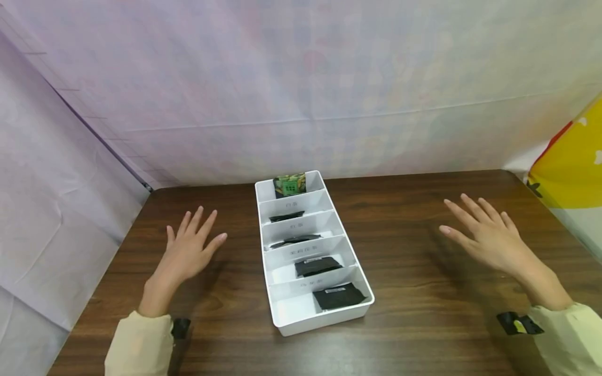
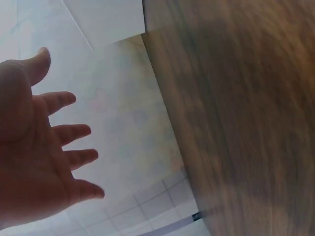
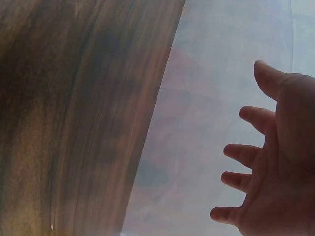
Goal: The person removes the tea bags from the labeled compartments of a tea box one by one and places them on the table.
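White tray (image 1: 324, 320) stands on the table (image 1: 226, 339), black packets (image 1: 340, 297) inside. Left hand (image 1: 188, 253): left of the tray. Right hand (image 1: 491, 237): right of the tray. Each grip is spread, holding nothing. Judged stage: pre-handling; the next move likely calls for reaching inward.

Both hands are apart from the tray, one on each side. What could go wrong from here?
Neither the left hand nor the right hand steadies the white rectangular plastic tray, so it might shift if a packet is pulled.

The thin black packet second from the far end shows only as a narrow strip behind a white divider; fingers could fumble it.

The tray sits close to the pale cloth backdrop, so a forward bump might push it into the cloth.
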Demonstrator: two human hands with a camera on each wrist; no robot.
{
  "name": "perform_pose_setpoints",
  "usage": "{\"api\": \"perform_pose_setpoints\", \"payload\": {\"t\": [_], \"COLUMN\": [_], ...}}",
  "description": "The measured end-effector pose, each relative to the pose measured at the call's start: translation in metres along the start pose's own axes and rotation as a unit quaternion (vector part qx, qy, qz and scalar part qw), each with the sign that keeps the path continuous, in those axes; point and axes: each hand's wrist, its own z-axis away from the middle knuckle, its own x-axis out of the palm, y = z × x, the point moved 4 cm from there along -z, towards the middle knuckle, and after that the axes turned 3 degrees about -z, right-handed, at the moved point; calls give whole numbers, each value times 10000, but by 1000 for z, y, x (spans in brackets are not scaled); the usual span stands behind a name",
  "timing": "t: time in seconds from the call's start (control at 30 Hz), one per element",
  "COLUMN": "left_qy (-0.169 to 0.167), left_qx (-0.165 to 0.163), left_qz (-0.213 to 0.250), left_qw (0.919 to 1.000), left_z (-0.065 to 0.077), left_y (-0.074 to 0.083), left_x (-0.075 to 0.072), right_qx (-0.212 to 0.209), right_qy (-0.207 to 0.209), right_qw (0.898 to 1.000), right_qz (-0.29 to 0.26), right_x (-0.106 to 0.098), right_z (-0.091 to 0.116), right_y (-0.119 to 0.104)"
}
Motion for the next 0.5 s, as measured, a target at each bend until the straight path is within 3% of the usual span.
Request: {"api": "perform_pose_setpoints", "payload": {"t": [0.2, 0.33, 0.4, 0.5], "left_qy": [102, 104, 113, 69], "left_qx": [396, 274, 123, -77], "left_qz": [841, 1622, 2129, 2965], "left_qw": [9956, 9863, 9769, 9550], "left_z": [-18, -31, -37, -45], "left_y": [8, 15, 18, 23], "left_x": [0, 2, 4, 10], "right_qx": [-127, -345, -490, -658], "right_qy": [226, 356, 382, 358], "right_qw": [9996, 9988, 9980, 9968], "right_qz": [-73, -43, -97, -279], "right_x": [-3, -3, -2, -1], "right_z": [-2, -2, -2, -2], "right_y": [-2, -8, -10, -13]}}
